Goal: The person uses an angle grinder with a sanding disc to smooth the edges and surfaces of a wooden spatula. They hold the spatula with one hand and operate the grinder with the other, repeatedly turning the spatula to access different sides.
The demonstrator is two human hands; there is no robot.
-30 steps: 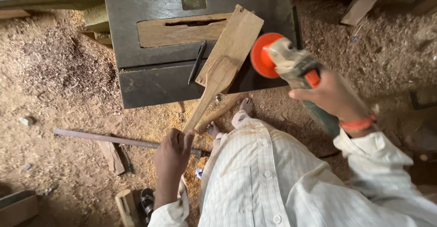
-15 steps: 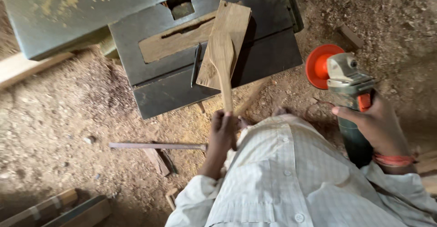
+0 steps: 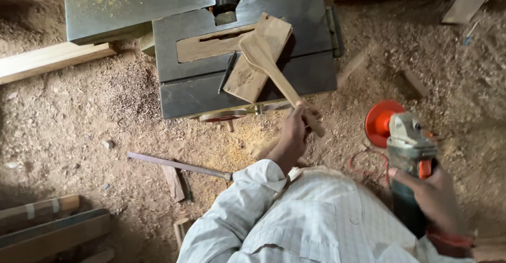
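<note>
Two bare hands are at work over a floor thick with sawdust [image 3: 79, 131]. One, the left hand [image 3: 293, 132], is closed around the handle of a wooden spatula [image 3: 274, 73] close to its lower end, so a short stub sticks out past the fingers; its broad blade lies tilted across a flat wooden board [image 3: 252, 76] on the dark metal machine table [image 3: 311, 31]. That board's lower corner reaches the table's front edge. Well apart, the right hand [image 3: 435, 197] is wrapped tight on the body of an angle grinder [image 3: 408, 152], whose orange disc [image 3: 380, 122] hangs over bare sawdust right of the table's corner. A metal rod [image 3: 176, 164] lies on the floor to the left, beside a small wood scrap [image 3: 173, 181].
</note>
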